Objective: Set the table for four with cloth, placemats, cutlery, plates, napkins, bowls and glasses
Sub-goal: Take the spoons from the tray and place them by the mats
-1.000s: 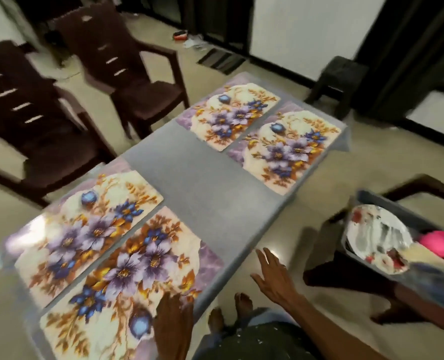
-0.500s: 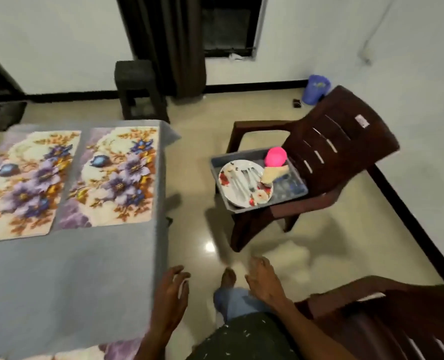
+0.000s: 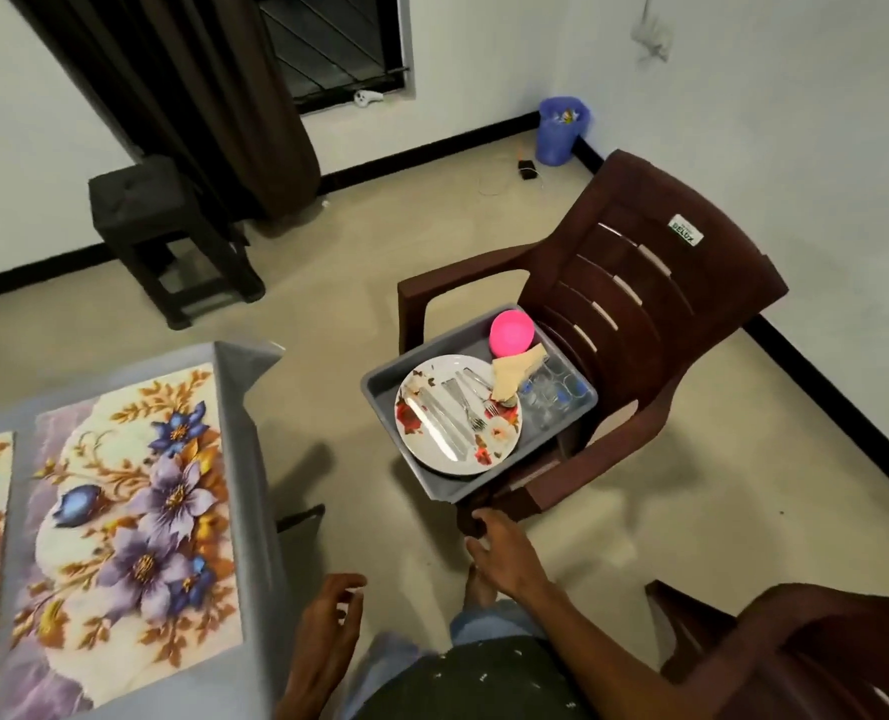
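Note:
A grey tray (image 3: 380, 379) rests on the seat of a brown plastic chair (image 3: 655, 283). In it lie a floral plate (image 3: 421, 402) with cutlery (image 3: 453, 413) on top, a pink bowl (image 3: 511, 332), folded beige napkins (image 3: 512, 374) and several glasses (image 3: 554, 394). The table at the left wears a grey cloth (image 3: 253, 459) with floral placemats (image 3: 130, 506). My right hand (image 3: 502, 556) reaches forward, empty, just below the tray's near corner. My left hand (image 3: 328, 621) hangs empty beside the table edge, fingers loosely curled.
A second brown chair (image 3: 806, 652) stands at the lower right. A dark stool (image 3: 167, 231) and a curtain (image 3: 193, 96) are at the back, a blue bin (image 3: 561, 129) in the corner. Bare floor lies between table and tray chair.
My view has swung right from the table to the chair with the tray. My left hand has left the placemat, and my right hand has moved closer to the tray.

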